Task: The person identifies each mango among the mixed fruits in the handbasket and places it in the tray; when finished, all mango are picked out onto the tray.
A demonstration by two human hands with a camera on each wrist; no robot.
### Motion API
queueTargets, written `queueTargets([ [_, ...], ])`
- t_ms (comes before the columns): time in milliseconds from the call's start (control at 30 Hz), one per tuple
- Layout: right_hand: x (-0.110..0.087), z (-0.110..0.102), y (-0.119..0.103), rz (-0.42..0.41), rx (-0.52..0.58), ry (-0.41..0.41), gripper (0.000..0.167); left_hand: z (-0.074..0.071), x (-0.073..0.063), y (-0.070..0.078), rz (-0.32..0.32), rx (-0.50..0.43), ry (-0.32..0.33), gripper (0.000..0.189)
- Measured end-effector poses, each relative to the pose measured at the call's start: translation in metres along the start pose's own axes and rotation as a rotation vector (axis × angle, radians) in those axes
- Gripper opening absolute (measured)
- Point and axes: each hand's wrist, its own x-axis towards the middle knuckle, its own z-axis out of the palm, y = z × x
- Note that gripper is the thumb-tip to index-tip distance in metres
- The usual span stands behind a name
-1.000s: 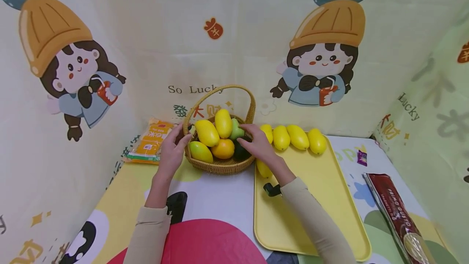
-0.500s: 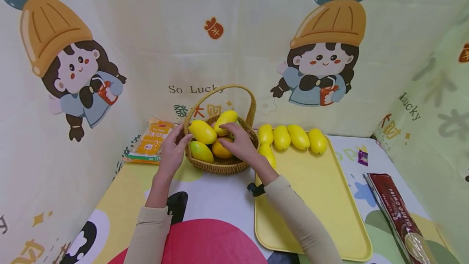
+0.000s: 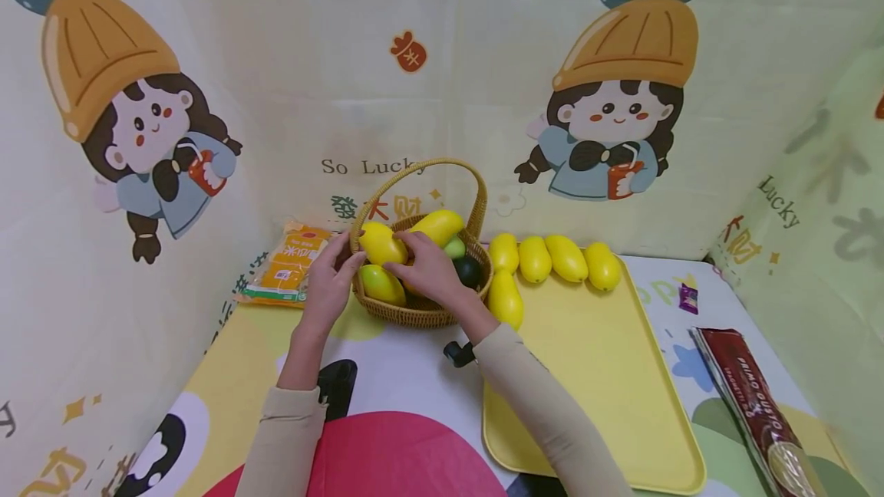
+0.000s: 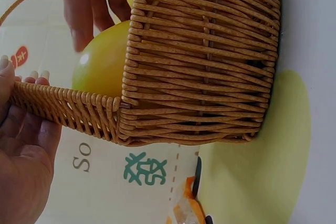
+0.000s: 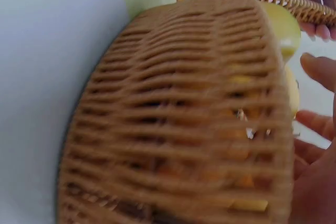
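Observation:
A wicker basket (image 3: pixel 414 317) with a tall hoop handle (image 3: pixel 476 209) stands at the back of the table, full of fruit. My left hand (image 3: pixel 328 274) grips the left foot of its handle; the left wrist view has the fingers (image 4: pixel 39 129) curled about the woven strip. My right hand (image 3: pixel 431 271) reaches over the fruit, thumb and fingers spread at the right side of a yellow mango (image 3: pixel 382 242). Below lies a greenish-yellow mango (image 3: pixel 382 286). Another yellow mango (image 3: pixel 442 227), a green fruit (image 3: pixel 454 247) and a dark avocado-like fruit (image 3: pixel 468 271) sit farther right.
Right of the basket, a yellow tray (image 3: pixel 587 390) bears several yellow mangoes (image 3: pixel 566 258). An orange food bag (image 3: pixel 286 263) lies left of the basket. A spaghetti packet (image 3: pixel 753 405) and a small purple wrapper (image 3: pixel 688 298) lie at right.
One yellow mango has been tilted over and shifted right in the basket. My right hand has let it go and moved left to the other mango. The left hand has stayed on the handle.

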Motion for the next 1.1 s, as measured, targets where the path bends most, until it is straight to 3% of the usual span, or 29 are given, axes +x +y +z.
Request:
queueTargets([
  [133,0.006,0.003,-0.005,0.082,-0.023,-0.011,0.069,0.002,0.000,0.005,-0.020,-0.002,-0.009,0.048],
  [267,0.011,0.005,-0.006,0.137,0.002,-0.013,0.072,0.003,-0.003,0.019,-0.038,0.001,-0.026,0.049],
  [500,0.012,0.005,-0.007,0.152,0.081,-0.001,0.070,0.004,-0.007,0.034,-0.024,0.007,-0.028,0.049],
  [633,0.011,0.004,-0.005,0.143,0.103,0.018,0.069,0.004,-0.006,0.032,-0.033,-0.005,-0.032,0.050],
  [867,0.002,-0.001,0.004,0.092,0.132,0.063,0.069,0.004,0.000,0.002,-0.014,-0.004,-0.006,0.051],
  [1100,-0.014,-0.011,0.015,0.043,0.146,0.092,0.066,0.002,0.000,0.000,-0.001,-0.002,0.013,0.048],
])
